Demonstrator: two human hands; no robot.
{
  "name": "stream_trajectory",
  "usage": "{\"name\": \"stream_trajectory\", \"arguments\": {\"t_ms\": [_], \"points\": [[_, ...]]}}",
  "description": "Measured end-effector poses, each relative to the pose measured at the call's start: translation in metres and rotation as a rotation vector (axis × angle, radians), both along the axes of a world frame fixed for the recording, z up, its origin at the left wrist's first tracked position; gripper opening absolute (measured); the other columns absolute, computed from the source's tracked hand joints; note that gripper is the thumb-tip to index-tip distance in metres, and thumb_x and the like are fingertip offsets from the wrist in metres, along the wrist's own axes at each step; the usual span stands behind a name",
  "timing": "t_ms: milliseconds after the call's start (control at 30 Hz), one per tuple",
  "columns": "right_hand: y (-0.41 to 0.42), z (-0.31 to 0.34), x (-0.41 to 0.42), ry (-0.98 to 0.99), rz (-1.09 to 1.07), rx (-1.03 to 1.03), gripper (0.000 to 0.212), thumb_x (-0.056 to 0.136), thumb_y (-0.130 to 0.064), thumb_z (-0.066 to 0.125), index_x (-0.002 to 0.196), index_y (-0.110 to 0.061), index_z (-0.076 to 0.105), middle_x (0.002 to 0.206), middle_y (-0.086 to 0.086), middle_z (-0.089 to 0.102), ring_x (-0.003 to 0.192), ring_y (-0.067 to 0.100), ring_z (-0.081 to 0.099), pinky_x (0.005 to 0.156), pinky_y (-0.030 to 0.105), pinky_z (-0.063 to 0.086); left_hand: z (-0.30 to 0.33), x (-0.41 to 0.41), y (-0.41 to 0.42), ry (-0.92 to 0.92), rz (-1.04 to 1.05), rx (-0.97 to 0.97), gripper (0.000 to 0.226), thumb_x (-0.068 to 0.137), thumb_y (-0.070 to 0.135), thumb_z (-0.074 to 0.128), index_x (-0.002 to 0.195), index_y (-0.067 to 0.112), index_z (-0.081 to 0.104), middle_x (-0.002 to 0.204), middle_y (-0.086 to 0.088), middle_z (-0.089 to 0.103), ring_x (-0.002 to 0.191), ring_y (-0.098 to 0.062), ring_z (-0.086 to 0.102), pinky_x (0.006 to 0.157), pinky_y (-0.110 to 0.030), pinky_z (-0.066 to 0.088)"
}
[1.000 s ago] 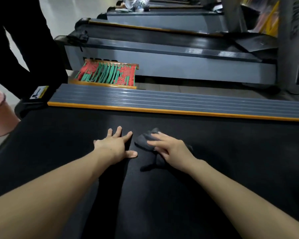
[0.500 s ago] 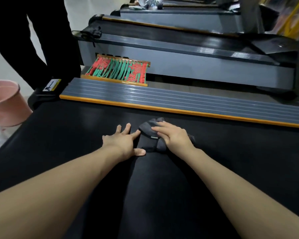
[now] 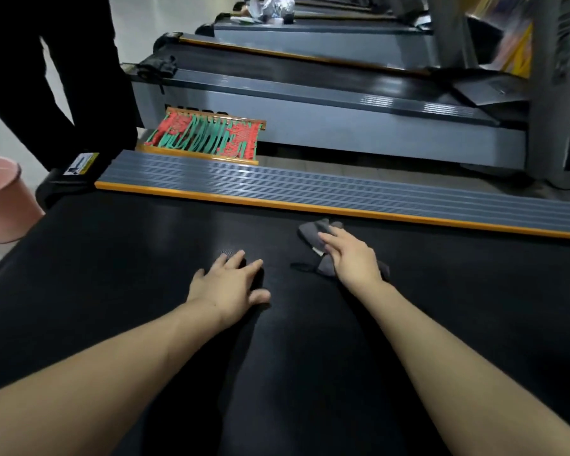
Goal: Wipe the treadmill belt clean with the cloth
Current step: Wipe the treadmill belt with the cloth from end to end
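As the right hand pushes outward, the cloth has travelled with it toward the orange-edged side rail, now lying just short of that rail where 0.5 s ago it sat mid-belt, nearly touching the other hand. Right grip: fingers straight and flat, pressing down on the dark grey cloth, not curled round it; a bunched part shows ahead of the fingertips and a corner trails by the wrist. Left hand: fingers spread, palm flat on the treadmill belt, holding nothing, apparently bracing; it sits in much the same spot on the belt as before, so the 2 hands have drawn apart. Reading: a wipe stroke across the belt's width, nearing its far limit at the rail. Next move likely a return pass or a shift along the belt; most of the black surface in view shows no sign either way of having been wiped. Nearby: pink bucket at the belt's left end, a person in dark clothing standing beside it, another treadmill beyond.
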State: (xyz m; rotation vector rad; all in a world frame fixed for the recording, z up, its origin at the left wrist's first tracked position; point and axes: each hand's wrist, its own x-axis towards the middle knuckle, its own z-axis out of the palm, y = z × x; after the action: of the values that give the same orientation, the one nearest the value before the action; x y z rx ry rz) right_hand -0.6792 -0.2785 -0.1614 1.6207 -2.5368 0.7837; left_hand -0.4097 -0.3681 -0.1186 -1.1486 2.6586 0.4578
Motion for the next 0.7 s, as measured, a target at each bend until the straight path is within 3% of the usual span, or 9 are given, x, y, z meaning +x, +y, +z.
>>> {"name": "stream_trajectory", "arguments": {"t_ms": [100,200,267,333,433,500,600,700], "points": [[0.058,0.003,0.042,0.015,0.251,-0.06,0.028,0.093,-0.026,0.063,0.12,-0.03,0.069,0.136,-0.006,0.06,0.129,0.018,0.054,0.111,0.022,0.033,-0.006,0.0,0.014,-0.093,-0.035,0.043,0.105,0.072,0.09,0.049,0.157,0.047,0.006,0.169,0.008,-0.009,0.155,-0.025,-0.009,0.118,-0.063,0.012],[0.12,0.002,0.065,-0.006,0.596,0.023,0.028,0.099,-0.031,0.058,0.126,-0.03,0.065,0.145,-0.011,0.051,0.138,0.012,0.043,0.113,0.024,0.034,-0.006,-0.006,0.014,-0.14,-0.039,0.043,0.107,0.072,0.087,0.054,0.157,0.045,0.004,0.168,0.006,-0.013,0.155,-0.027,-0.011,0.117,-0.068,0.012],[0.114,0.001,0.038,0.075,0.71,0.037,0.026,0.101,-0.027,0.054,0.124,-0.026,0.066,0.145,-0.008,0.051,0.138,0.013,0.043,0.114,0.026,0.033,-0.005,-0.009,0.014,-0.141,-0.03,0.038,0.107,0.072,0.086,0.057,0.157,0.045,0.006,0.169,0.006,-0.011,0.155,-0.027,-0.009,0.116,-0.069,0.016],[0.081,-0.003,-0.009,0.152,0.539,-0.027,0.027,0.099,-0.026,0.053,0.121,-0.023,0.069,0.14,-0.001,0.056,0.133,0.017,0.05,0.114,0.027,0.033,-0.002,-0.01,0.015,-0.15,-0.026,0.034,0.107,0.07,0.086,0.058,0.157,0.046,0.008,0.169,0.007,-0.008,0.155,-0.027,-0.007,0.115,-0.069,0.019],[0.04,0.002,-0.069,0.061,0.012,-0.012,0.027,0.096,-0.026,0.058,0.121,-0.032,0.068,0.14,-0.006,0.057,0.129,0.022,0.053,0.108,0.032,0.039,0.001,-0.01,0.018,-0.158,-0.009,0.022,0.106,0.07,0.087,0.058,0.156,0.049,0.008,0.168,0.009,-0.005,0.155,-0.025,-0.005,0.114,-0.068,0.023],[0.035,0.002,-0.07,0.037,-0.087,0.018,0.028,0.096,-0.027,0.059,0.121,-0.035,0.067,0.14,-0.01,0.057,0.128,0.019,0.053,0.105,0.033,0.042,0.002,-0.012,0.017,-0.166,0.009,0.024,0.108,0.068,0.088,0.058,0.155,0.051,0.007,0.168,0.011,-0.007,0.155,-0.024,-0.006,0.113,-0.069,0.025],[0.064,0.007,-0.04,0.007,0.056,-0.033,0.027,0.093,-0.027,0.064,0.119,-0.034,0.07,0.136,-0.007,0.06,0.129,0.017,0.054,0.107,0.03,0.042,-0.002,-0.012,0.016,-0.172,0.011,0.047,0.11,0.067,0.089,0.057,0.155,0.052,0.002,0.168,0.011,-0.012,0.155,-0.025,-0.009,0.112,-0.072,0.024],[0.126,0.007,-0.001,-0.032,0.429,0.017,0.028,0.094,-0.025,0.064,0.121,-0.028,0.069,0.139,-0.008,0.057,0.134,0.011,0.048,0.111,0.022,0.036,-0.005,-0.009,0.017,-0.15,0.019,0.069,0.108,0.069,0.087,0.056,0.155,0.052,0.001,0.167,0.013,-0.016,0.154,-0.023,-0.013,0.113,-0.073,0.018]]}}
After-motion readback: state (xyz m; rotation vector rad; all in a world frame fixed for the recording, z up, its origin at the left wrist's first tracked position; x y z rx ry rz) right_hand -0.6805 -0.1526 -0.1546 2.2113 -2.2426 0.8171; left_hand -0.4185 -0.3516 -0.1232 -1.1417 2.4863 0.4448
